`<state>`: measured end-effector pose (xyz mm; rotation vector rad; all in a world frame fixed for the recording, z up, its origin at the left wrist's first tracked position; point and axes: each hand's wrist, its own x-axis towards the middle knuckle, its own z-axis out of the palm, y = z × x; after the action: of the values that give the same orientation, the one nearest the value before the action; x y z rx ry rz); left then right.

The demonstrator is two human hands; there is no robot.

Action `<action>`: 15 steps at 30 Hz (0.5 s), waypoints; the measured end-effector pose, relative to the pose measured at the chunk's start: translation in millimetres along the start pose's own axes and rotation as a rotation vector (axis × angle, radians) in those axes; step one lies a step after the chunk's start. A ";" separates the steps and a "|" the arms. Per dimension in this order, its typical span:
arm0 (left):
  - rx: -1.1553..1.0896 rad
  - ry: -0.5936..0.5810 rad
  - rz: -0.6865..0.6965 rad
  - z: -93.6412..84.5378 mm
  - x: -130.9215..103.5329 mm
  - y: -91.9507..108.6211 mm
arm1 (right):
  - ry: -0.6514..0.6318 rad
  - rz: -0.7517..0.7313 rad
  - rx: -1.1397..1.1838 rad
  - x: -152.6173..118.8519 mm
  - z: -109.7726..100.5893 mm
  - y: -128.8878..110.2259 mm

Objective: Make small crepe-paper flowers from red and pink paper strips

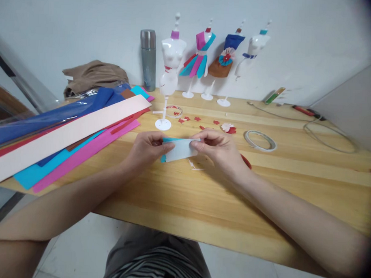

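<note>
My left hand (148, 148) pinches the left end of a small pale blue paper strip (182, 150) between thumb and fingers. Its right end is gripped by my right hand (218, 150), so the strip stretches between both hands just above the table. Teal shows along the strip's upper left edge and lower left corner. Something red and curved (246, 161) peeks out from behind my right hand, mostly hidden. Thin white scraps (192, 165) lie on the wood below the strip. Beyond the hands stands a white mannequin (171, 69) with a purple neck band.
Coloured paper sheets (72, 137) are piled at the left. A tape roll (260, 141) lies at the right, near red paper flowers (197, 118). Dressed mannequins (201, 54) and a grey flask (148, 64) stand along the wall. A cable (310, 127) curves across the right side.
</note>
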<state>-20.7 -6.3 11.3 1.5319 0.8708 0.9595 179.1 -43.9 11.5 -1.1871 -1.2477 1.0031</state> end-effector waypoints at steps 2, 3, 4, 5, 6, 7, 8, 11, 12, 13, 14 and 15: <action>0.041 0.040 0.014 -1.1 0.6 -0.1 | 0.017 -0.016 -0.021 0.9 -2.9 1.8; 0.064 0.053 0.018 -1.8 1.0 -0.1 | 0.016 -0.008 -0.024 1.0 -3.9 2.6; 0.086 0.059 0.020 -2.4 1.3 -0.1 | 0.012 0.004 -0.024 0.9 -4.6 3.2; 0.106 0.058 0.021 -3.0 1.5 0.0 | 0.007 0.018 -0.024 0.6 -4.9 3.5; 0.125 0.054 0.022 -3.5 1.5 0.2 | 0.002 0.033 -0.023 0.1 -4.9 3.4; 0.143 0.049 0.026 -3.9 1.3 0.6 | -0.005 0.048 -0.021 -0.5 -4.6 2.8; 0.161 0.046 0.029 -4.0 1.0 1.1 | -0.009 0.064 -0.016 -1.3 -4.1 1.9; 0.178 0.047 0.039 -3.6 -0.2 3.6 | -0.015 0.109 0.022 -3.1 -1.8 -2.3; 0.166 0.044 0.043 -3.2 -0.4 4.6 | -0.015 0.119 0.038 -3.2 -0.9 -3.9; 0.148 0.038 0.048 -2.8 -0.4 5.7 | -0.015 0.124 0.053 -2.9 -0.1 -5.5; 0.123 0.029 0.053 -2.5 0.1 6.8 | -0.012 0.126 0.067 -2.2 0.7 -7.1; 0.090 0.030 0.060 -2.2 1.0 8.1 | -0.002 0.123 0.081 -1.1 1.2 -8.6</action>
<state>-22.1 -5.8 19.7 1.6315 0.9043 1.0008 177.2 -46.1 19.8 -1.2115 -1.1356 1.1347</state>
